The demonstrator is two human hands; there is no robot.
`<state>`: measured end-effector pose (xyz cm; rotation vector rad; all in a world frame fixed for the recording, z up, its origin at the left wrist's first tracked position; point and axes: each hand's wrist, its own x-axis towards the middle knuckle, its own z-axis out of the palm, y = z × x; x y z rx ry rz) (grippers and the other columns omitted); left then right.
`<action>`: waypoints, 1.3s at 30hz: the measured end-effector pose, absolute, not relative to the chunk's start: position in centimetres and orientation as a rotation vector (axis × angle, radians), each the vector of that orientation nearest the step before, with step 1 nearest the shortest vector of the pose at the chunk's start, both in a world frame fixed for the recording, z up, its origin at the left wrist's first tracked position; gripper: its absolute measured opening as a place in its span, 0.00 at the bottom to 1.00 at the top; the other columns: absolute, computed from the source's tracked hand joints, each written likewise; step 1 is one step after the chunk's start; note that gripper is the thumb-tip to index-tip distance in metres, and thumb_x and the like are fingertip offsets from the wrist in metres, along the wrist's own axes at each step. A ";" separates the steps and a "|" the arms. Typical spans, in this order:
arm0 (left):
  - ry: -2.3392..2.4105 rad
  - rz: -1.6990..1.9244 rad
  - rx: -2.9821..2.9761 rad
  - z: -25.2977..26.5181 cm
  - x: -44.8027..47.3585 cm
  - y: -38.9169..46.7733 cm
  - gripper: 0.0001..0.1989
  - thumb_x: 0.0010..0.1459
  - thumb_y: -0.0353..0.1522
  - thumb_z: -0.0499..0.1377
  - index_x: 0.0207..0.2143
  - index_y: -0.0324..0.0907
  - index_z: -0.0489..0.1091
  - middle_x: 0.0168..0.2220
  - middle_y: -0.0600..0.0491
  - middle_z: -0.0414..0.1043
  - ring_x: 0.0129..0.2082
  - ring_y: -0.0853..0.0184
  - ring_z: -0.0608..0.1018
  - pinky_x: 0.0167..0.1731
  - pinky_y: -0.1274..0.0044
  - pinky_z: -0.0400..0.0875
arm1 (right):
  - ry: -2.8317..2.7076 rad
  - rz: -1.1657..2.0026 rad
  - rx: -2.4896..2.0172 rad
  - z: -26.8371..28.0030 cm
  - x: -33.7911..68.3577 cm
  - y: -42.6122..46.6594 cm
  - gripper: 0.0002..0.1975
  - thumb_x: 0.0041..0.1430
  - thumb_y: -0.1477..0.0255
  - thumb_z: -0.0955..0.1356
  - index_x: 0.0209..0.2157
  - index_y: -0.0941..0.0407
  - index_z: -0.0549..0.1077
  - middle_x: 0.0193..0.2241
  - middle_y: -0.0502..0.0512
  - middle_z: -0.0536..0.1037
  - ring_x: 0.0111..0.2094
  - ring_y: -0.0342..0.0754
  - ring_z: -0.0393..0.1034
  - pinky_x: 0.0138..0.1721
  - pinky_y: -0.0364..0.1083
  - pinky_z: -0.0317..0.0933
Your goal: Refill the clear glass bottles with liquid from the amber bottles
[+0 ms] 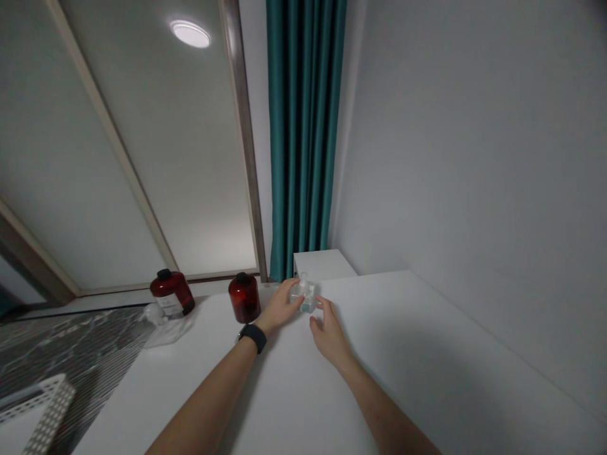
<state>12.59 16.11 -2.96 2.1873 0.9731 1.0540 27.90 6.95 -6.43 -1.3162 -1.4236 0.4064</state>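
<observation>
A small clear bottle (309, 297) with a pump-like top stands toward the far end of the white table. My left hand (281, 306), with a dark watch on its wrist, has thumb and fingers around the bottle's left side. On the other side my right hand (329, 333) is open, thumb and fingers apart and curved toward the bottle. Whether its fingertips touch the bottle I cannot tell. Left of my left hand stands a dark red bottle (245, 299) with a black cap.
Another red bottle (173, 294) with a white label is at the table's left edge, beside crumpled clear plastic (165, 330). A white perforated basket (52, 411) is at lower left. Behind the white table (294, 392) are a white cabinet (322, 264), a teal curtain (303, 126) and a wall.
</observation>
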 end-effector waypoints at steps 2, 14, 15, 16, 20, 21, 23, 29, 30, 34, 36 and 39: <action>0.968 1.047 2.197 -3.0 12.7 16.0 0.19 0.61 0.36 0.59 0.54 0.41 0.66 0.55 0.44 0.70 0.54 0.57 0.74 0.54 0.64 0.70 | -1.433 0.436 -1.328 -6.5 28.5 7.6 0.25 0.54 0.78 0.65 0.54 0.53 0.65 0.49 0.61 0.74 0.49 0.55 0.72 0.53 0.57 0.66; 0.953 1.072 2.245 -3.3 15.9 15.7 0.17 0.59 0.37 0.64 0.48 0.42 0.65 0.47 0.48 0.69 0.47 0.59 0.75 0.47 0.66 0.73 | -1.669 0.554 -1.358 -6.0 36.1 8.9 0.20 0.56 0.78 0.65 0.51 0.54 0.70 0.34 0.51 0.77 0.36 0.48 0.75 0.42 0.48 0.70; 0.947 1.071 2.247 -3.2 16.4 15.7 0.17 0.58 0.37 0.64 0.48 0.42 0.65 0.47 0.48 0.69 0.47 0.59 0.75 0.47 0.66 0.73 | -1.687 0.535 -1.367 -5.8 37.0 8.5 0.20 0.55 0.78 0.65 0.51 0.54 0.71 0.35 0.52 0.77 0.38 0.49 0.75 0.44 0.49 0.69; 0.942 1.070 2.247 -3.2 17.0 15.6 0.17 0.58 0.37 0.64 0.47 0.42 0.65 0.46 0.48 0.69 0.47 0.59 0.75 0.47 0.66 0.73 | -1.703 0.513 -1.376 -5.7 37.9 8.1 0.20 0.55 0.79 0.66 0.50 0.54 0.72 0.37 0.53 0.77 0.39 0.50 0.74 0.45 0.51 0.69; 0.935 1.060 2.245 -3.4 19.5 15.7 0.18 0.59 0.38 0.64 0.47 0.42 0.65 0.45 0.48 0.69 0.46 0.58 0.75 0.47 0.65 0.73 | -1.737 0.421 -1.408 -5.4 40.8 7.2 0.18 0.52 0.80 0.66 0.45 0.53 0.75 0.39 0.55 0.77 0.43 0.52 0.72 0.50 0.54 0.65; 0.934 1.057 2.245 -3.5 20.2 15.7 0.18 0.59 0.38 0.64 0.47 0.42 0.64 0.45 0.48 0.69 0.46 0.58 0.75 0.48 0.65 0.72 | -1.734 0.399 -1.415 -5.4 41.4 7.1 0.17 0.52 0.80 0.66 0.44 0.53 0.75 0.39 0.55 0.77 0.43 0.52 0.72 0.50 0.54 0.65; 0.934 1.048 2.245 -3.7 21.5 15.8 0.18 0.59 0.38 0.64 0.47 0.42 0.64 0.45 0.48 0.70 0.47 0.57 0.75 0.48 0.65 0.72 | -1.708 0.354 -1.432 -5.7 42.4 7.0 0.16 0.53 0.79 0.65 0.43 0.54 0.75 0.38 0.55 0.77 0.42 0.52 0.72 0.50 0.53 0.65; 0.965 1.036 2.245 -4.2 25.5 15.9 0.19 0.58 0.40 0.64 0.47 0.43 0.62 0.45 0.48 0.71 0.46 0.57 0.76 0.45 0.66 0.73 | -1.476 0.208 -1.518 -6.7 45.1 7.7 0.20 0.54 0.77 0.64 0.49 0.54 0.72 0.37 0.54 0.77 0.41 0.52 0.72 0.51 0.55 0.64; 0.978 1.041 2.244 -4.2 26.2 15.8 0.20 0.58 0.40 0.64 0.47 0.43 0.62 0.45 0.48 0.71 0.46 0.57 0.76 0.45 0.66 0.73 | -1.423 0.187 -1.533 -6.8 45.5 7.9 0.20 0.54 0.77 0.64 0.50 0.54 0.72 0.37 0.55 0.77 0.41 0.52 0.72 0.51 0.55 0.64; 1.030 1.061 2.245 -4.4 29.2 15.9 0.20 0.57 0.40 0.64 0.47 0.42 0.62 0.44 0.47 0.72 0.46 0.55 0.76 0.44 0.65 0.73 | -1.224 0.147 -1.561 -7.3 46.8 8.6 0.19 0.57 0.74 0.62 0.50 0.56 0.70 0.37 0.56 0.76 0.39 0.52 0.72 0.47 0.53 0.66; 1.036 1.065 2.251 -4.5 30.5 16.2 0.20 0.57 0.39 0.64 0.48 0.42 0.63 0.45 0.46 0.72 0.46 0.55 0.77 0.44 0.65 0.73 | -1.139 0.152 -1.562 -7.4 47.1 8.7 0.18 0.59 0.72 0.61 0.50 0.56 0.69 0.36 0.56 0.76 0.36 0.51 0.72 0.42 0.51 0.68; 1.019 1.069 2.275 -4.5 32.3 17.0 0.22 0.56 0.39 0.65 0.49 0.42 0.63 0.46 0.45 0.73 0.48 0.54 0.77 0.46 0.64 0.72 | -1.047 0.163 -1.552 -7.3 47.4 8.7 0.16 0.61 0.70 0.61 0.49 0.55 0.69 0.34 0.54 0.76 0.33 0.49 0.71 0.37 0.48 0.68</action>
